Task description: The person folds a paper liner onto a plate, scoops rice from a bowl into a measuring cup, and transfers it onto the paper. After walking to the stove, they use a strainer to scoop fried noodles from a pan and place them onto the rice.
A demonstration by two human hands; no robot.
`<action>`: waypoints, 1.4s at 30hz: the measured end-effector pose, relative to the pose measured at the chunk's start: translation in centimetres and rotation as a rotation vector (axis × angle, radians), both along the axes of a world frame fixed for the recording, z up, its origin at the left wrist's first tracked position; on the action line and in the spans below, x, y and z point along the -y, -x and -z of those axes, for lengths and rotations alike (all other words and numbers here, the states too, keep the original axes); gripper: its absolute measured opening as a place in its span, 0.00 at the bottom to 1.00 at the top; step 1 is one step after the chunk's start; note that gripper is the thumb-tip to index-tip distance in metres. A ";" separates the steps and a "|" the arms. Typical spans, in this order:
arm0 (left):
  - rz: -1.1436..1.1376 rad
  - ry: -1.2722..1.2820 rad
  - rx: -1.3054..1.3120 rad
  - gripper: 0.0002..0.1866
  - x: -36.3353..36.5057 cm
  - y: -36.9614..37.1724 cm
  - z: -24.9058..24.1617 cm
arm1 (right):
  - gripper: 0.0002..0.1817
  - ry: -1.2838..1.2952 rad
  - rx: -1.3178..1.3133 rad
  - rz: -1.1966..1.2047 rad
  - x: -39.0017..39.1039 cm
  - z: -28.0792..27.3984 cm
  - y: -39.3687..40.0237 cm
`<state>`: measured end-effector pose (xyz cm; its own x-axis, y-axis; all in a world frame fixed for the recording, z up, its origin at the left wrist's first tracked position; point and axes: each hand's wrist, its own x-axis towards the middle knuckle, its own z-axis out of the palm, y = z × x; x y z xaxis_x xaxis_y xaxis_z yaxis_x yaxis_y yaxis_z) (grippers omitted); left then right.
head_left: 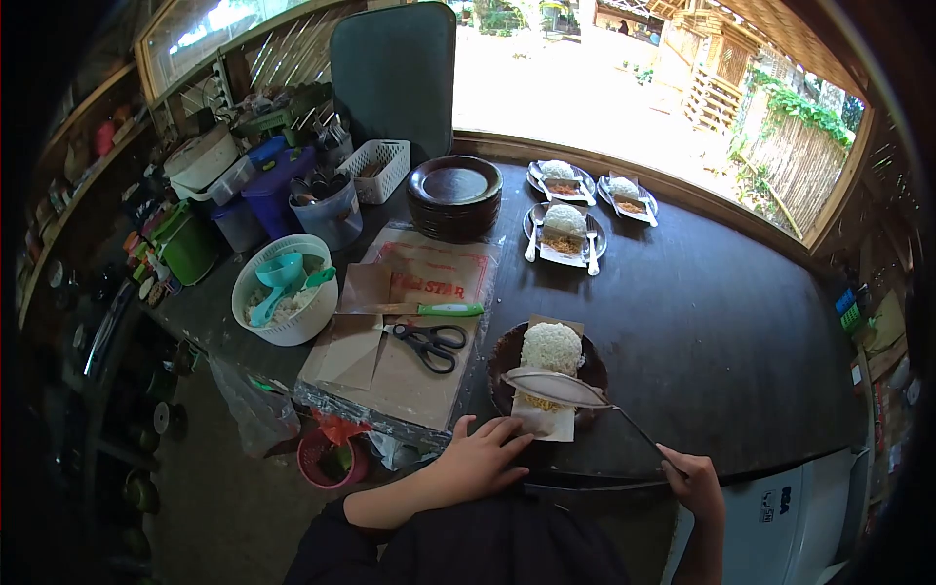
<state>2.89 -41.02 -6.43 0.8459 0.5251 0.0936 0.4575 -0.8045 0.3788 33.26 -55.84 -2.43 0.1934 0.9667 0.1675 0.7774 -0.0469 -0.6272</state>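
My right hand (pixel 694 482) is closed around the thin dark handle of a mesh strainer (pixel 556 387). Its wide head is over a dark brown plate (pixel 502 353), between a mound of white rice (pixel 552 347) and some yellowish food (pixel 537 403). Brown paper (pixel 546 425) lines the plate beneath both and sticks out toward me. At the table's front edge my left hand (pixel 483 456) lies with fingers spread, its fingertips right by the paper's lower left corner.
Black scissors (pixel 429 343) and a green-handled knife (pixel 453 310) lie left on cardboard (pixel 414 388). A white rice tub (pixel 286 330) with turquoise scoops stands beyond. Stacked plates (pixel 454 207) stand behind. Several filled plates, one being the nearest (pixel 592 226), sit by the window.
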 end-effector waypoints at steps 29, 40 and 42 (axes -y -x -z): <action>0.006 0.071 -0.070 0.27 -0.4 0.1 -0.5 | 0.17 0.003 0.016 -0.022 -0.2 -0.9 0.4; -0.001 0.043 0.020 0.25 -0.2 0.2 -0.3 | 0.17 0.109 -0.050 -0.024 -0.3 -0.5 0.4; -0.010 0.046 0.018 0.25 -0.1 0.2 -0.2 | 0.17 0.094 -0.082 -0.006 -0.2 -0.4 0.4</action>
<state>2.68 -40.93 -6.19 0.8389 0.5377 0.0844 0.4582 -0.7814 0.4236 32.89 -55.60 -2.02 0.1969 0.9786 0.0601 0.7244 -0.1039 -0.6815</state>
